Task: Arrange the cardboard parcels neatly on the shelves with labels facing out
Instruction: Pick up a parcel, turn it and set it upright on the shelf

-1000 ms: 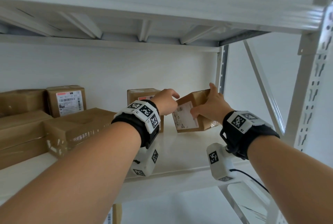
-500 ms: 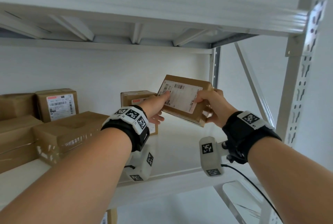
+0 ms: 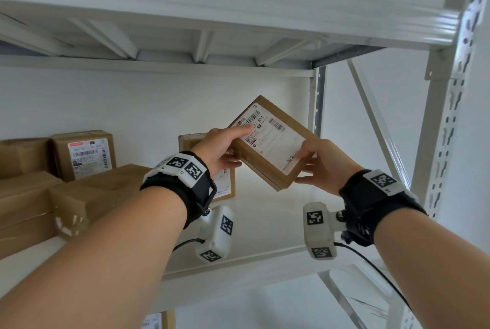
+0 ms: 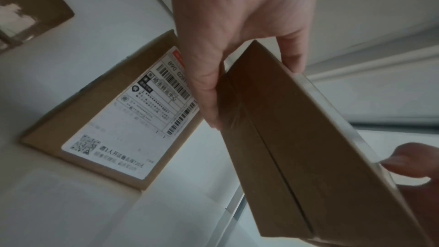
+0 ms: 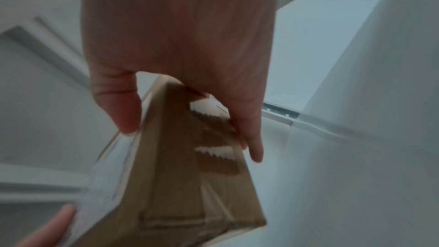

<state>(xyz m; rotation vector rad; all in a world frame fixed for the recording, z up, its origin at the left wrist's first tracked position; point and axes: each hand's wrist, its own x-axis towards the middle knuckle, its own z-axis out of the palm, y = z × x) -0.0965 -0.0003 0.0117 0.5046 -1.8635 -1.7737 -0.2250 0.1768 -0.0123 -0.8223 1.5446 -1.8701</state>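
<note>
Both hands grip one parcel (image 3: 273, 142) in the air above the shelf (image 3: 265, 225): left hand (image 3: 220, 147) at its upper left corner, right hand (image 3: 319, 167) at its lower right. It tilts, label toward the camera. Behind stands another labelled parcel (image 3: 225, 183). The step is probably turning it level; next, set it down beside that one, label out.

Both my forearms reach up and forward. My left hand (image 3: 220, 147) pinches the parcel (image 3: 273, 143) at its left edge, thumb on the labelled face and fingers behind. My right hand (image 3: 322, 167) grips its lower right corner, thumb in front, fingers underneath.
</note>
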